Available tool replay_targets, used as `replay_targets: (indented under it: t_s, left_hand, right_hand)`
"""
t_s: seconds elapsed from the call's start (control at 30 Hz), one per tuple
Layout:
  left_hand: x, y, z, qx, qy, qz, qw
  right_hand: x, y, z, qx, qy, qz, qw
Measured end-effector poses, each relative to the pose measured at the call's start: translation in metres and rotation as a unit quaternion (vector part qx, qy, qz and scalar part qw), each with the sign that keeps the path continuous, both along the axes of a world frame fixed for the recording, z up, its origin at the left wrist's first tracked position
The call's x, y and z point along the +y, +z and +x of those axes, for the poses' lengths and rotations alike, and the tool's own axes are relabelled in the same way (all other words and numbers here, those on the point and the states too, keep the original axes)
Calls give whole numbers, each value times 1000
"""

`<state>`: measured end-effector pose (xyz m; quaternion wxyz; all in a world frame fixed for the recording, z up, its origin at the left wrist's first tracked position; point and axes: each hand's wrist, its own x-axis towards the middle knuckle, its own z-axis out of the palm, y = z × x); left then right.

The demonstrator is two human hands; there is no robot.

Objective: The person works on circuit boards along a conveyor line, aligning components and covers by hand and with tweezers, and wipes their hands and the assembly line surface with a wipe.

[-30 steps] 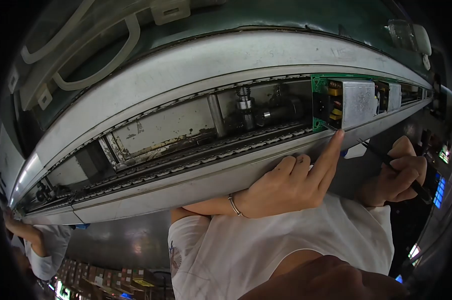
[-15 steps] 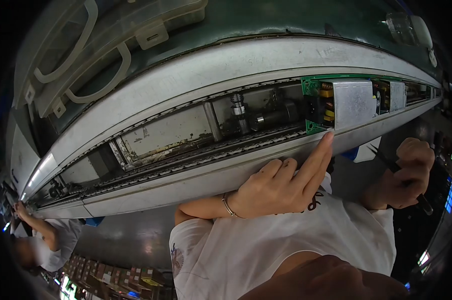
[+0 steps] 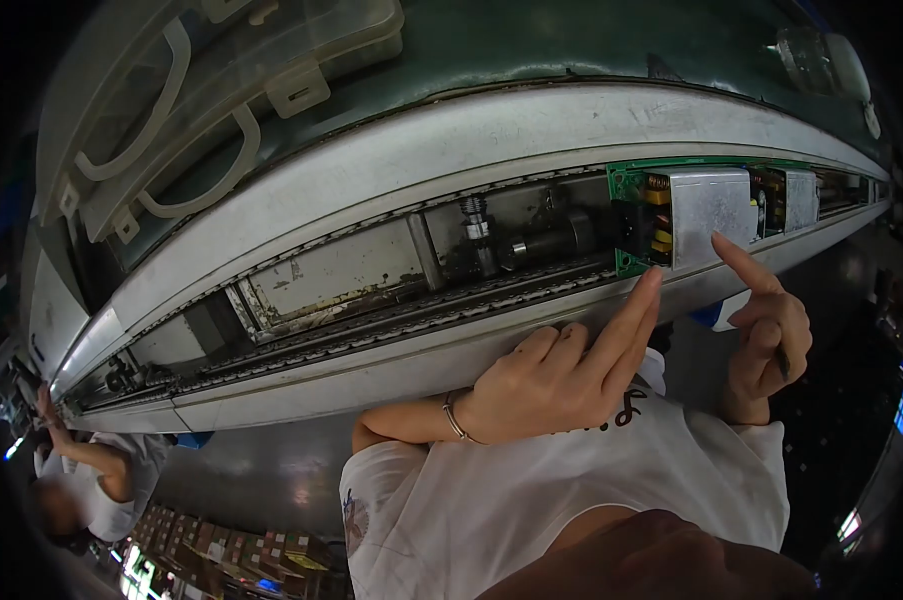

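A green circuit board (image 3: 626,262) with a silver metal cover (image 3: 709,205) and yellow-wound coils sits across the chain rails of a long metal conveyor (image 3: 391,370). My left hand (image 3: 556,380) is open, its extended index fingertip at the front rail by the board's near corner. My right hand (image 3: 771,335) stretches its index finger to the lower part of the silver cover; whether it touches I cannot tell. The other fingers curl around a slim dark tool (image 3: 782,366), mostly hidden in the palm.
Clear plastic bins with handles (image 3: 311,75) stand on the green surface (image 3: 501,45) beyond the conveyor. A clear jar (image 3: 821,65) lies at the upper right. Another person (image 3: 96,475) works at the conveyor's far left end. Stacked boxes (image 3: 236,550) stand behind, at lower left.
My right hand has moved up and left toward the board, with its index finger now stretched out to the silver cover. The dark tool is more hidden. My left hand stays by the board's corner.
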<state>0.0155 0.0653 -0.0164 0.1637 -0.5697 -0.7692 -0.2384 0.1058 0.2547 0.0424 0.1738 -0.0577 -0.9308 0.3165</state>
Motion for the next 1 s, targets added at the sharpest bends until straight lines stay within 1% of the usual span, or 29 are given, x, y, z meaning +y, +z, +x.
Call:
replay_targets:
  t_s: [0.13, 0.2, 0.27, 0.3, 0.33, 0.4, 0.5, 0.57, 0.63, 0.7, 0.83, 0.9, 1.0]
  left_hand:
    - [2, 0, 2, 0, 6, -9, 1000]
    - [-1, 2, 1, -1, 1, -15, 1000]
    - [0, 6, 2, -45, -2, -18, 999]
    - [0, 6, 2, -41, -5, -18, 999]
    - [1, 5, 3, -60, 21, 16, 998]
    - [1, 5, 1, -71, 45, 44, 995]
    - [5, 19, -6, -99, 82, 12, 992]
    - [14, 26, -4, -135, 150, -36, 979]
    - [19, 27, -5, -134, 156, -58, 977]
    - [23, 29, -5, -134, 162, -77, 975]
    - [26, 32, -6, -132, 155, -99, 974]
    - [26, 32, -7, -135, 149, -106, 974]
    - [27, 33, -8, -152, 146, -119, 970]
  right_hand:
    - [1, -5, -2, 4, 25, 46, 999]
    - [-3, -2, -4, -35, 39, 110, 993]
    - [0, 2, -4, -36, 38, 112, 992]
    - [1, 3, -5, -40, 40, 115, 992]
    - [3, 5, -5, -35, 37, 114, 992]
    - [7, 3, -5, -42, 39, 71, 996]
    - [10, 7, -11, -29, 46, 79, 995]
    - [13, 3, -11, -35, 49, 73, 996]
    - [17, -2, -12, -43, 50, 63, 996]
    - [21, -2, -12, -35, 82, 65, 994]
    - [24, -5, -11, -24, 78, 57, 995]
    - [24, -6, -12, -18, 83, 90, 992]
    - [24, -10, -11, -6, 80, 104, 991]
